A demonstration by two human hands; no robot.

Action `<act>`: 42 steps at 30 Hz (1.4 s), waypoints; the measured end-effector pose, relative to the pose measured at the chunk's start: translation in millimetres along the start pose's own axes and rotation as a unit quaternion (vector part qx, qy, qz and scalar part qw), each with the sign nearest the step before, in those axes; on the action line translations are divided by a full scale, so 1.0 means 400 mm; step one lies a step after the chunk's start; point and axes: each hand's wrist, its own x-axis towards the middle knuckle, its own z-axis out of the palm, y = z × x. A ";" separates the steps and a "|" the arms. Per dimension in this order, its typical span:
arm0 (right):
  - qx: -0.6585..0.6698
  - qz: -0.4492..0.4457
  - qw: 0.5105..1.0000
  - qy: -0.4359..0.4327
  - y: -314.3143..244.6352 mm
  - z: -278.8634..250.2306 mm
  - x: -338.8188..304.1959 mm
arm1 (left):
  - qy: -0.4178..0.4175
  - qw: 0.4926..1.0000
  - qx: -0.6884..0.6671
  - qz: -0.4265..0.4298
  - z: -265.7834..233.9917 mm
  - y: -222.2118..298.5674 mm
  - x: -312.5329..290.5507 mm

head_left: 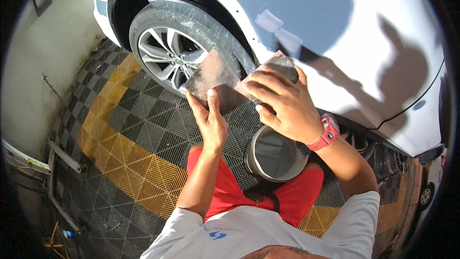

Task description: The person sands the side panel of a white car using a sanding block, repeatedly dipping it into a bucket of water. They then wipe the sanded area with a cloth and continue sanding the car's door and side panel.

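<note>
My left hand [209,120] pinches a thin flat plate [211,69] by its lower corner, thumb on top. Pinkish paste-like residue and grey stains cover its face; it looks like a filler spreader. My right hand [282,98], with a red watch on the wrist, grips a second stained plate [286,65], its fingers laid over it. The two plates meet or overlap at their inner edges; I cannot tell which. Both are held in front of the white car's wheel [172,57]. Beyond them, pale pinkish patches [269,20] mark the grey-primed area of the body panel [316,0].
A round bucket [254,156] of greyish liquid stands between my knees, under my right forearm. The floor has black, grey and yellow ribbed tiles [127,158]. At left are a wall [28,76] and a metal frame [67,156]. My shadow falls across the car door.
</note>
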 end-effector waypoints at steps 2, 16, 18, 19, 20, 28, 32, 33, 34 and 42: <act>0.021 -0.005 1.000 -0.007 -0.007 0.029 -0.010 | 0.014 1.000 0.000 -0.003 -0.004 -0.008 -0.010; -0.343 -0.164 0.913 0.148 0.340 -0.246 0.463 | 0.022 0.858 -0.036 -0.512 -0.313 -0.413 -0.261; -0.285 -0.104 0.941 0.153 0.297 -0.261 0.527 | -0.061 0.872 0.037 -0.484 -0.391 -0.535 -0.310; -0.259 -0.070 0.951 0.152 0.286 -0.268 0.545 | -0.059 0.863 0.020 -0.502 -0.397 -0.557 -0.312; -0.266 -0.075 0.949 0.153 0.271 -0.273 0.560 | -0.057 0.853 0.004 -0.519 -0.405 -0.577 -0.314; -0.290 -0.094 0.948 0.092 0.300 -0.266 0.574 | 0.012 0.832 -0.001 -0.555 -0.365 -0.508 -0.275; -0.297 -0.058 0.951 0.064 0.285 -0.282 0.587 | 0.011 0.840 -0.005 -0.543 -0.379 -0.521 -0.275; -0.286 -0.043 0.955 0.066 0.267 -0.290 0.598 | 0.029 0.840 0.008 -0.541 -0.372 -0.521 -0.282; -0.274 -0.029 0.959 0.068 0.256 -0.296 0.604 | 0.048 0.840 0.021 -0.540 -0.367 -0.522 -0.286; -0.307 -0.063 0.946 0.086 0.254 -0.263 0.604 | 0.028 0.848 0.024 -0.528 -0.329 -0.473 -0.262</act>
